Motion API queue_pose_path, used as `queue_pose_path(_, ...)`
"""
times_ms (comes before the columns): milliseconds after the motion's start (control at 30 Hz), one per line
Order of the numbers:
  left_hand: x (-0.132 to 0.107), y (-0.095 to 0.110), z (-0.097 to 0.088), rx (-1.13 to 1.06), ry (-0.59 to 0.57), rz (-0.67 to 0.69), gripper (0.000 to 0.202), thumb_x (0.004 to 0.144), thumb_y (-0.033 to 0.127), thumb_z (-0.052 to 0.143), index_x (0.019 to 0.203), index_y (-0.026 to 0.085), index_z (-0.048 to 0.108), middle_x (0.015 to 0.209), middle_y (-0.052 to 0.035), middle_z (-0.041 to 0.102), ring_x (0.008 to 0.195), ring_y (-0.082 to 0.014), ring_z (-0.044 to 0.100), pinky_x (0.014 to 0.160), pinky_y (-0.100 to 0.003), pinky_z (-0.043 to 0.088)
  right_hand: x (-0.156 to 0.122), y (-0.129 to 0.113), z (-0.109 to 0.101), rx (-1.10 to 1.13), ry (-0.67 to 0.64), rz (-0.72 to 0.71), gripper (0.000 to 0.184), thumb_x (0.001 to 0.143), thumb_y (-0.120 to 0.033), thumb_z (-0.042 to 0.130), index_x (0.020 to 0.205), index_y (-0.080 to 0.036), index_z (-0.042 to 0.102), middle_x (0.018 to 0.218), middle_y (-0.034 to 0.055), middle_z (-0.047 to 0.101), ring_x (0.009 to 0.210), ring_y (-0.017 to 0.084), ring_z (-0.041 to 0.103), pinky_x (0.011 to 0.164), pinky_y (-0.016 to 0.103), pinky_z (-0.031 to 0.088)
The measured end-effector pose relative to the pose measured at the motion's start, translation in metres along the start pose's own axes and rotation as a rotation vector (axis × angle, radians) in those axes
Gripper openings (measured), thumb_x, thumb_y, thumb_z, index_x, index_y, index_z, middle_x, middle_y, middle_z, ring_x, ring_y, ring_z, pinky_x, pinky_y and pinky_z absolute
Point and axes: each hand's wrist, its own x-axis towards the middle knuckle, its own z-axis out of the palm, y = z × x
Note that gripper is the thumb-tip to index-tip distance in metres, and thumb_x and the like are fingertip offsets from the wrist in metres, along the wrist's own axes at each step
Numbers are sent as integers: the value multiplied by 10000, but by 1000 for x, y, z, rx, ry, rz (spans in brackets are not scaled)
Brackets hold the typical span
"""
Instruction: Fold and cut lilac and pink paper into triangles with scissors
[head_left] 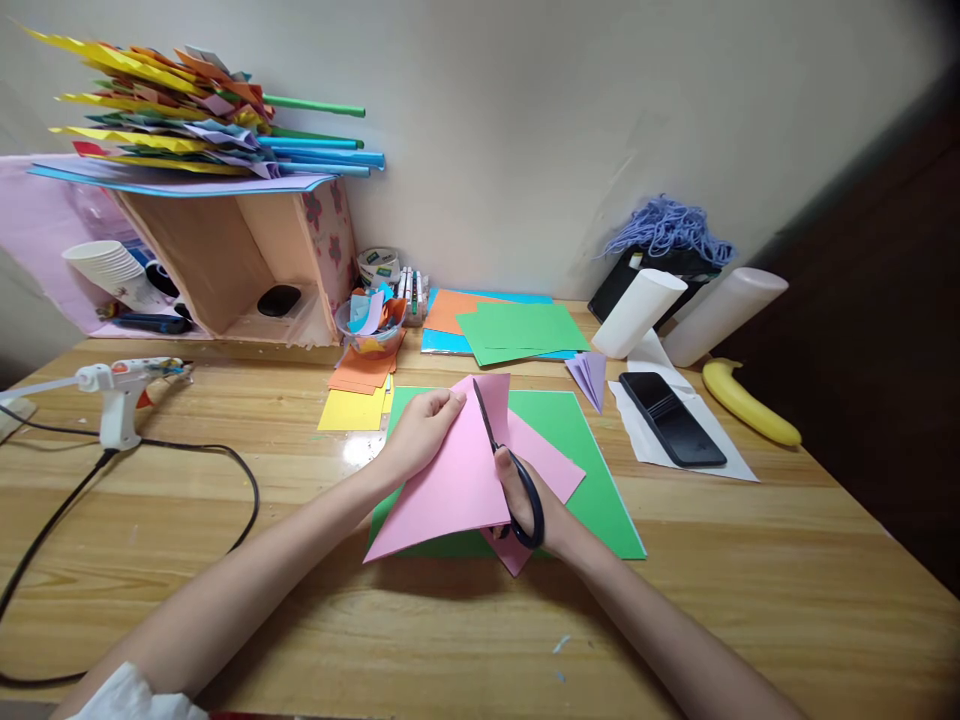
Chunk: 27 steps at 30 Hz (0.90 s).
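Note:
My left hand [424,430] pinches the upper left edge of a pink paper sheet [450,485], held raised and tilted. In my right hand [521,495] is a pair of black-handled scissors [529,505], its blades pointing up and away along a cut through the pink paper. A flap of the sheet stands to the right of the blades. Beneath lies another piece of pink paper [551,460], on top of a green sheet [585,500] flat on the table. Some of my right fingers are hidden behind the handles and the paper.
A white glue gun [118,395] with a black cord sits at left. Orange and yellow paper squares [352,408] lie near a tub of scraps [371,330]. Green sheets [525,333] are at the back. A phone [671,420] and a banana [750,402] rest at right.

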Motion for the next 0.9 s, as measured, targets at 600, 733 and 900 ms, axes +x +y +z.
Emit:
queue_pose_path(600,-1,-1,4,11,-25,-5,379,819,484,415,615,164,413,579,39,358,542,-92,335,471,-206,253,2,-1,0,55,56,48,638,722,-773,263,788,-188,508,416,-27,473,469,185,541,454,275,418)
queue_pose_path(733,-1,-3,5,7,-30,-5,380,823,489,407,627,164,423,580,35,375,551,-98,352,477,-208,264,2,0,4,84,91,90,591,701,-774,321,747,-200,456,427,-46,456,368,142,471,355,244,351)
queue_pose_path(900,6,-8,0,72,10,12,408,820,510,398,602,165,409,554,40,375,509,-91,342,464,-214,247,7,2,-1,108,122,110,512,726,-725,366,718,-215,400,432,-70,412,330,108,413,326,225,321)
